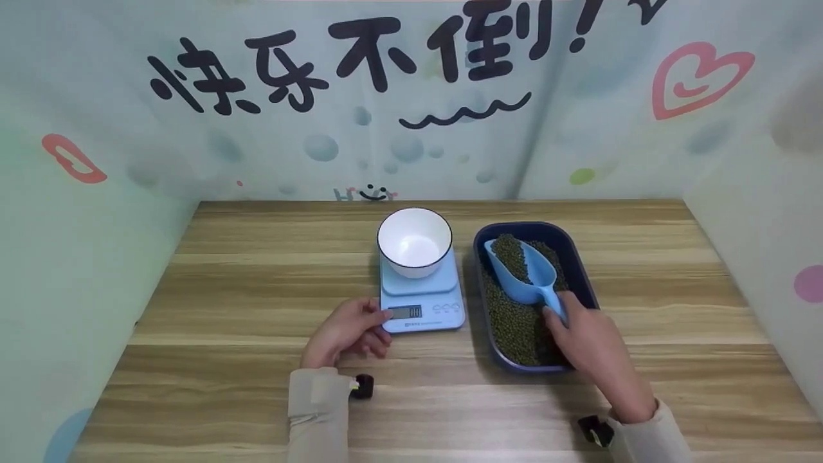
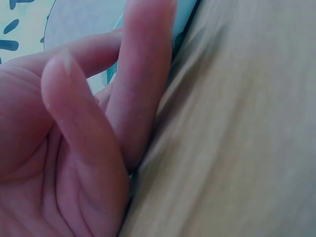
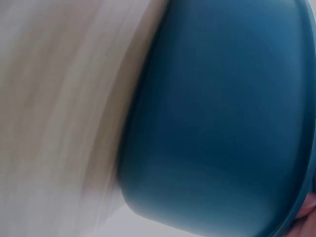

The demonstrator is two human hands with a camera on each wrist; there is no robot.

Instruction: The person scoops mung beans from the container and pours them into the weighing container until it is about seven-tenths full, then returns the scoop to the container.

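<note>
A light blue kitchen scale (image 1: 421, 287) carries a white bowl (image 1: 415, 239) with a dark rim, and nothing shows inside the bowl. My left hand (image 1: 347, 329) holds the scale's front left corner, thumb on top by the display and the other fingers bent at the side. In my right hand (image 1: 595, 337) I grip the handle of a blue scoop (image 1: 522, 290), heaped with small green beans (image 1: 511, 256). The scoop is over the dark blue tub (image 1: 533, 368), which holds more such beans. In the right wrist view the tub's outer wall (image 3: 217, 118) fills much of the picture.
Scale and tub stand side by side on a wood-grain table (image 1: 244, 276), a narrow gap between them. A printed cloth backdrop (image 1: 270, 148) rises behind the table's far edge, with pale walls left and right.
</note>
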